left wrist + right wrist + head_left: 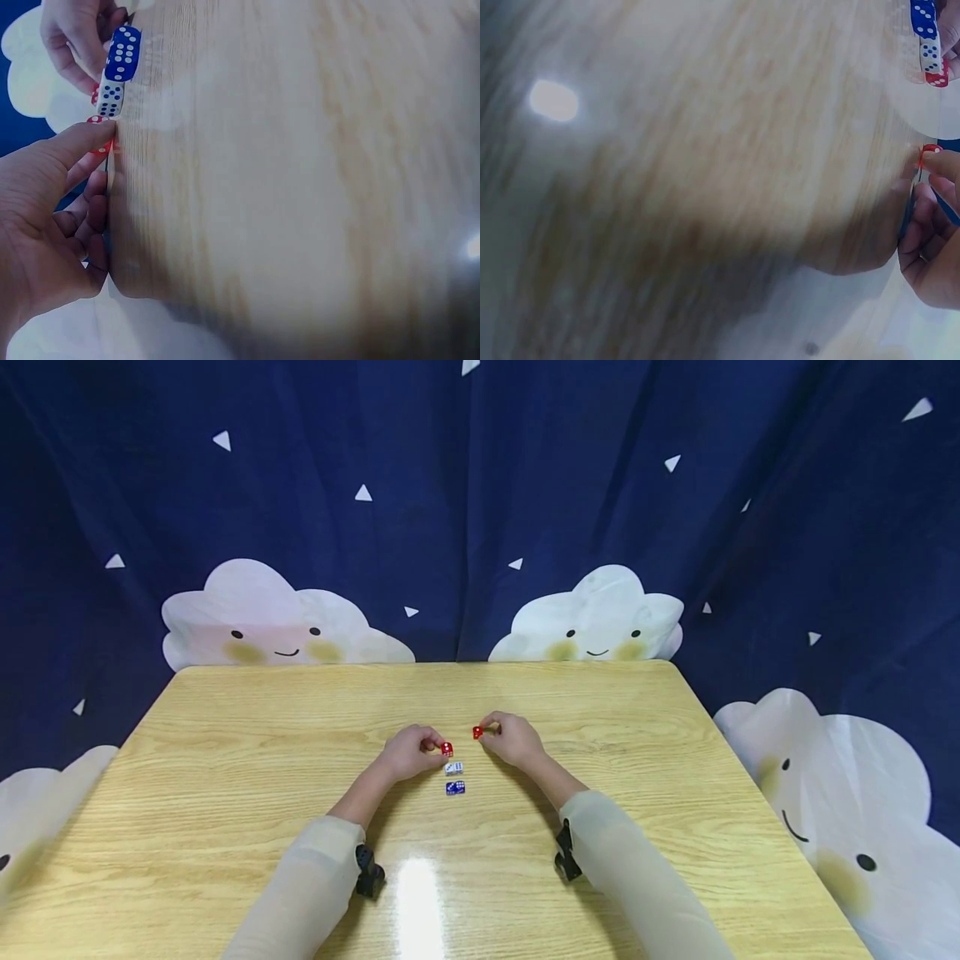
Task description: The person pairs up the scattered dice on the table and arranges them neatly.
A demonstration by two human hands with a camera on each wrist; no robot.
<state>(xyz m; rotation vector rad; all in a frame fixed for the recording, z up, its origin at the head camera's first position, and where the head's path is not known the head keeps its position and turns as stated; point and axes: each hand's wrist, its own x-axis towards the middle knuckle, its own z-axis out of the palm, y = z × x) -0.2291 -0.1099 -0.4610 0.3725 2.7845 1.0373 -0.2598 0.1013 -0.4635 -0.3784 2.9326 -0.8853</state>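
Near the middle of the table my left hand (411, 752) pinches a red die (447, 749) between thumb and fingers, just behind a pair of white dice (453, 768). Closer to me, two blue dice (455, 787) sit side by side in front of the white ones. To the right, my right hand (514, 740) pinches a second red die (477, 732), a small gap away from the first. In the left wrist view the left thumb (86, 142) partly covers its red die. The right wrist view shows the other red die (932, 148) at the right fingertips.
The dice are on a light wooden table (262, 793), whose far edge meets a dark blue curtain (420, 527) with white clouds and triangles. Black wrist cameras (369, 871) sit under both sleeves. A bright light reflection shows on the near tabletop.
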